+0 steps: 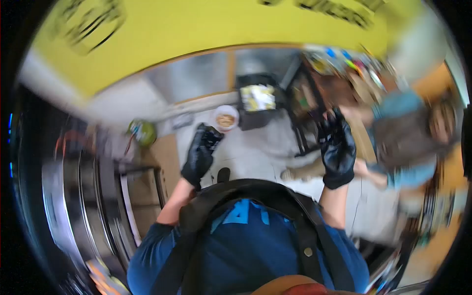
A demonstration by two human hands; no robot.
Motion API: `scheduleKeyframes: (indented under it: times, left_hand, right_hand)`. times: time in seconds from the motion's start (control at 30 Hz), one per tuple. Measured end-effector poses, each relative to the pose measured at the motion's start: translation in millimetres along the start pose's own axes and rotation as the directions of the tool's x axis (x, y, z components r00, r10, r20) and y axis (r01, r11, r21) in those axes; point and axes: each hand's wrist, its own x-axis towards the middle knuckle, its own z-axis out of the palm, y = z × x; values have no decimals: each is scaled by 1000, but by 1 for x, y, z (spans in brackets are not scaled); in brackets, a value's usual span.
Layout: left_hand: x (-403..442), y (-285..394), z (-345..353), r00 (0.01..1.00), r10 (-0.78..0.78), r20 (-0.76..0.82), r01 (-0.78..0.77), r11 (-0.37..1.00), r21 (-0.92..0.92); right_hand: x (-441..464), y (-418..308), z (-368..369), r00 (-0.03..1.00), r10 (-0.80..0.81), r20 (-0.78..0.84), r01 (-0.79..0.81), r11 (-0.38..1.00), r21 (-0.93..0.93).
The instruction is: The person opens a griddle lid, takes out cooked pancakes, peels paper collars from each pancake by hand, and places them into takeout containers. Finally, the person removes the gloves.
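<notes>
Both my hands wear black, shiny gloves and are raised in front of my chest, well apart. My left hand [201, 151] is curled with the fingers folded in, and nothing shows in it. My right hand [338, 147] shows its palm side, the fingers loosely bent and apart, holding nothing. Beyond my left hand, on the floor, stands a white bowl [226, 118] with tan pieces inside. In the picture my right hand is nearest to a co-worker's arm [358, 116], but I cannot tell the real distance.
A dark chair [252, 119] bears something white and yellow. To the right, a seated co-worker [403, 132] is beside a cluttered brown table [339, 93]. Metal shelving or equipment [81, 196] lines the left. A green round object [142, 132] is near the wall. Much is blurred.
</notes>
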Motion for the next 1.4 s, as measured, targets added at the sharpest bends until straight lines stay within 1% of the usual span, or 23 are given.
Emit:
scheduleKeyframes:
  times: [0.03,0.07,0.1,0.17,0.2,0.23,0.3,0.33,0.43,0.53,0.57,0.63,0.67,0.73,0.77,0.83,0.87,0.9,1.0,1.1,1.17,1.23,1.4]
  left_hand:
    - [-19,3,9,980,186,73,-200,884,423]
    - [-38,5,19,920,365,143,-341,563,753]
    - [-59,18,40,872,340,351,-272,-259,927]
    - [-94,20,46,834,402,378,-367,-108,924]
    - [-115,13,49,904,415,102,-232,275,933]
    - [-134,10,49,924,359,-134,-134,629,765]
    - [-174,41,84,782,181,-596,86,916,392]
    - [-195,56,94,711,256,-655,65,903,424]
    - [-271,86,101,481,468,-741,-83,866,493]
    - [-349,96,77,316,418,-852,-226,905,360]
    - [-386,89,44,223,573,-789,-282,812,510]
    - [-449,106,35,25,717,-696,-180,688,703]
    - [-494,102,0,-6,809,-588,33,588,808]
    - [-540,134,-9,-297,852,-431,-225,376,899]
    - [-565,159,-11,-385,854,-350,-67,352,934]
    - [-631,206,-30,-510,829,-229,146,346,927]
    - [-669,224,-48,-560,804,-200,191,361,913]
    - [-698,238,-66,-687,697,-205,441,624,645]
    - [-780,272,-116,-748,663,15,567,628,533]
    - [-823,280,-153,-535,782,-320,682,623,384]
    - [-798,271,-160,-534,844,-53,757,505,414]
    - [-764,273,-137,-526,848,-64,762,503,408]
    - [-725,286,-129,-477,871,-122,387,332,860]
  right_hand:
    - [7,16,-11,996,56,-65,-63,991,-118]
    - [10,28,-32,985,170,-31,-172,981,-93]
    - [8,43,-21,968,219,-123,-236,961,-146]
    - [15,76,-23,962,273,-7,-260,909,-325]
    - [16,93,-23,964,242,107,-162,860,-485]
    - [18,112,-23,941,163,296,86,731,-677]
    - [14,144,-10,740,11,672,616,389,-685]
    - [2,161,8,641,-32,767,727,348,-592]
    - [-38,174,75,738,285,612,226,749,-622]
    - [-63,175,131,753,496,431,-84,723,-685]
    - [-71,184,145,771,569,285,-199,641,-741]
    - [-52,208,132,598,492,632,406,495,-769]
    - [-46,226,136,667,580,468,63,582,-811]
    - [-46,271,141,668,607,430,-167,686,-709]
    - [-72,278,163,665,609,432,-171,688,-705]
    - [-136,289,220,417,233,878,354,849,-393]
    - [-142,311,220,519,437,735,49,843,-536]
    - [-157,331,223,520,437,734,46,844,-535]
    - [-208,378,249,390,615,686,-414,782,-466]
    - [-259,400,283,345,662,666,-458,738,-496]
    - [-278,405,297,350,635,689,-420,763,-491]
    - [-292,407,307,406,590,697,-350,806,-478]
    - [-302,415,290,341,690,639,-355,724,-592]
